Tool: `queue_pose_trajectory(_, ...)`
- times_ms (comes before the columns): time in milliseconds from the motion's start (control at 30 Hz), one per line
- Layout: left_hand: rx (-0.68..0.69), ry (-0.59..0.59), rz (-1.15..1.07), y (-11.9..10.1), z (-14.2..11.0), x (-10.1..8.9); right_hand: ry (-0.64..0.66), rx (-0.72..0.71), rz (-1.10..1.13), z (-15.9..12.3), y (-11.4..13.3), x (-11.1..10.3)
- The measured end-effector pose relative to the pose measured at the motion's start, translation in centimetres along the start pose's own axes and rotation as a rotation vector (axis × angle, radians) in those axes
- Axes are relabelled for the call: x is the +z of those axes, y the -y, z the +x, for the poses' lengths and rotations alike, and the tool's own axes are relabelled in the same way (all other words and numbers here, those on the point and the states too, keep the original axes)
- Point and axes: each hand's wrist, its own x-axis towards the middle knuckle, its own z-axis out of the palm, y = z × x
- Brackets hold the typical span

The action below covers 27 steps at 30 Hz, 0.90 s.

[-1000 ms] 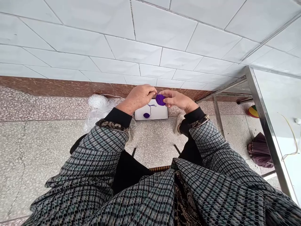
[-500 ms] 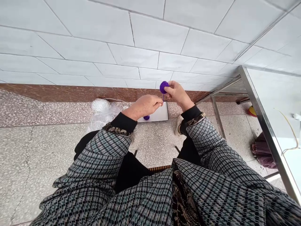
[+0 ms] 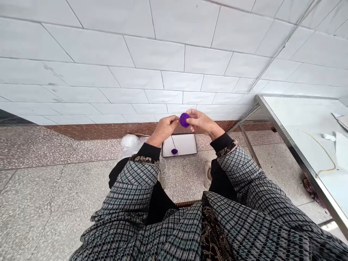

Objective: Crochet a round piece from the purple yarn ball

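Observation:
A small purple yarn ball (image 3: 184, 119) is held up in front of the tiled wall, gripped by my right hand (image 3: 200, 121). My left hand (image 3: 165, 129) is right beside it, fingers pinched on the purple strand (image 3: 172, 141) that runs down from the ball. That strand leads to a second, smaller purple ball (image 3: 174, 151) lying on a white board (image 3: 187, 144) on the floor between my feet.
A white yarn ball in clear plastic wrap (image 3: 129, 142) lies on the floor left of the board. A metal-framed table (image 3: 299, 152) with a yellow cord on top stands at the right. Speckled terrazzo floor stretches to the left.
My right hand has lowered the purple ball from its raised position back level with my left hand, which came up to meet it. The view has tilted upward and shifted right.

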Motion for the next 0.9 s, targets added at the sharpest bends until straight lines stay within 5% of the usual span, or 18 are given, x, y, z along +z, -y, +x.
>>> queue_pose_trajectory(167, -0.044, 0.256, -0.162, -0.8, -0.1, 1.9, -0.302, -0.170, 0.078, 1.5, 0.7, -1.5)
queue_pose_trajectory(333, 0.049, 0.427, -0.158, -1.9, 0.5, 2.2, -0.523, -0.142, -0.426, 1.2, -0.3, -2.7)
queue_pose_trajectory(433, 0.026, 0.427, -0.222, -2.0, 1.4, 1.7, -0.324, 0.052, -0.605, -0.6, -0.5, -3.2)
queue_pose_trajectory(567, -0.019, 0.411, -0.316, -1.5, 2.7, 1.8, 0.023, 0.282, -0.374, -3.1, -0.3, -3.5)
queue_pose_trajectory(900, 0.056, 0.182, -0.236, -1.3, 1.7, 2.3, 0.145, 0.204, -0.175, -4.0, -0.7, -2.2)
